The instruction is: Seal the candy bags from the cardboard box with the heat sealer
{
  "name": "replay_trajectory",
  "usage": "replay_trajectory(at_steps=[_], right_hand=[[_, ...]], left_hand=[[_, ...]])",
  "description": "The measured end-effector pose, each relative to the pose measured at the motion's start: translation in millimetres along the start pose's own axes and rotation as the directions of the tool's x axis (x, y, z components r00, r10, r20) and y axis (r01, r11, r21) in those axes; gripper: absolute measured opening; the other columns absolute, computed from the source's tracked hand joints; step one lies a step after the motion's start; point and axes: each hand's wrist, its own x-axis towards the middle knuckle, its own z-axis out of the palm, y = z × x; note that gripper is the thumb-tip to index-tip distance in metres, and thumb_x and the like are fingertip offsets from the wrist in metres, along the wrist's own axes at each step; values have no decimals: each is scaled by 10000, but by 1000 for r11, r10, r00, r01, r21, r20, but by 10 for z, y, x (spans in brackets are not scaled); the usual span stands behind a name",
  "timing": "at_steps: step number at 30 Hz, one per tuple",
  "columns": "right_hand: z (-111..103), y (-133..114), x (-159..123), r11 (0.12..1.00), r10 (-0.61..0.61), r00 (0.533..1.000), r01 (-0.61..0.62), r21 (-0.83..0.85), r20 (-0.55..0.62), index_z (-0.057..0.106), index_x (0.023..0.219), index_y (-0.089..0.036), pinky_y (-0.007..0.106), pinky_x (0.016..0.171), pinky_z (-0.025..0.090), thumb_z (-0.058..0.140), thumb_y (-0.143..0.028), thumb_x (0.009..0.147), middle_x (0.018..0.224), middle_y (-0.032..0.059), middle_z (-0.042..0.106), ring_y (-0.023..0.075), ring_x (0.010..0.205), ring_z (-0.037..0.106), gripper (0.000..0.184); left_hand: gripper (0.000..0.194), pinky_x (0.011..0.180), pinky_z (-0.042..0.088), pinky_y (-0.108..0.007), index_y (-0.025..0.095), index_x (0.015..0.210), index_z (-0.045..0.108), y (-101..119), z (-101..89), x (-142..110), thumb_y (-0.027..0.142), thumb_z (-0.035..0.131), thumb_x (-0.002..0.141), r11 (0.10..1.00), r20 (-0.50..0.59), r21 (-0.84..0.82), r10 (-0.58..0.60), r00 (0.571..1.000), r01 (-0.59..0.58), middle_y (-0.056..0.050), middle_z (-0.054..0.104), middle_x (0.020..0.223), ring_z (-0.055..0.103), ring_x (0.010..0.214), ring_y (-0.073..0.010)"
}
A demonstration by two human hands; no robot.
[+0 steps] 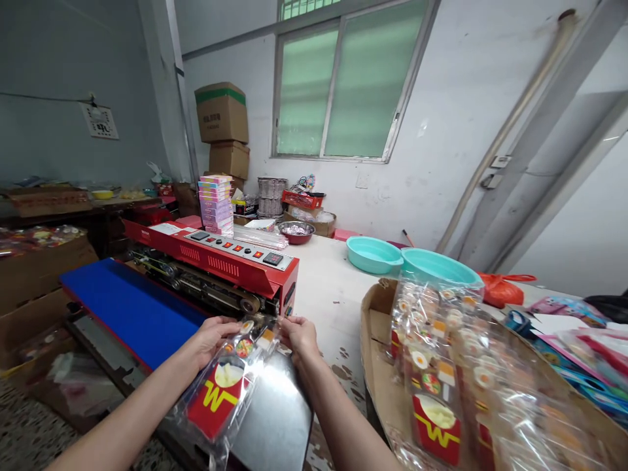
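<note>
Between my hands is a clear plastic bag (216,399) holding a red French-fries-carton shape with a yellow W and small food-shaped pieces above it. My left hand (213,337) pinches the bag's far left corner, and my right hand (300,337) pinches the far right corner. The bag's far edge is close to the right end of a red sealing machine (245,261) with a control panel and exposed rollers. Whether that edge is inside the rollers I cannot tell. Beneath the bag lies a shiny metal plate (275,412). A blue conveyor belt (127,307) runs along the machine's front.
To the right, a cardboard box (375,366) holds several similar filled bags (434,392). Behind it stand two turquoise basins (375,255) and a red plastic bag (503,291). Stacked small boxes (216,206) and a metal bowl (297,232) sit beyond the machine.
</note>
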Motion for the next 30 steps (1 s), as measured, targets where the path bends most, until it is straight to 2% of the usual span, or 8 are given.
replay_trajectory(at_steps=[3,7,12,16,19,25,27,30], right_hand=[[-73,-89,-144,1000,-4,1000,4,-2,17,393,784,-181,183,429,425,708,-279,709,548,-44,515,70,431,488,338],[-399,-361,-435,997,-25,997,31,-75,76,460,860,-154,176,454,429,702,-231,723,646,-13,572,100,533,573,289],[-740,-517,-688,982,-45,995,61,-177,93,533,867,-115,181,494,459,709,-254,719,741,32,596,125,642,601,268],[-710,-380,-768,976,-59,996,70,-207,63,545,1028,-119,209,584,514,765,-442,650,1076,103,575,143,804,607,544],[-608,-310,-783,996,31,984,-15,-92,176,558,1042,-115,218,582,509,776,-551,585,1005,105,614,131,729,613,669],[-494,-331,-770,1000,25,979,-21,-21,203,596,711,-107,230,557,495,832,-540,433,687,53,640,122,587,587,567],[-471,-336,-776,998,2,980,10,-61,201,603,673,-101,217,536,475,828,-545,434,649,49,628,112,564,568,552],[-439,-330,-784,995,-30,982,48,-91,185,605,643,-99,215,536,470,829,-541,416,629,49,618,122,583,570,544]], left_hand=[[403,507,528,-293,96,804,598,21,-92,77,173,798,463,1000,-28,-7,15,999,-15,-90,683,677,638,557,-205],[353,460,508,-270,87,786,617,62,-160,131,133,785,479,1000,8,14,12,1000,-12,-88,679,657,632,537,-203],[526,553,538,-287,48,978,627,57,-59,-57,159,822,502,996,187,84,-52,981,36,-175,697,881,662,652,-225],[591,555,520,-266,95,1134,574,-18,104,-355,265,795,614,995,370,102,-35,928,-3,-169,672,1009,654,675,-191],[556,523,492,-252,118,1147,557,-39,198,-546,294,761,660,998,430,64,-6,903,-24,-134,669,954,630,639,-164],[550,491,488,-266,173,1098,568,55,344,-674,386,742,622,999,340,32,-1,941,-11,-50,644,826,604,619,-165],[500,472,465,-246,165,999,615,90,393,-642,454,734,609,999,277,26,17,961,-25,-31,629,761,577,579,-142],[443,453,429,-218,126,827,646,100,442,-569,422,785,528,998,208,40,38,977,-47,-58,653,754,565,563,-129]])
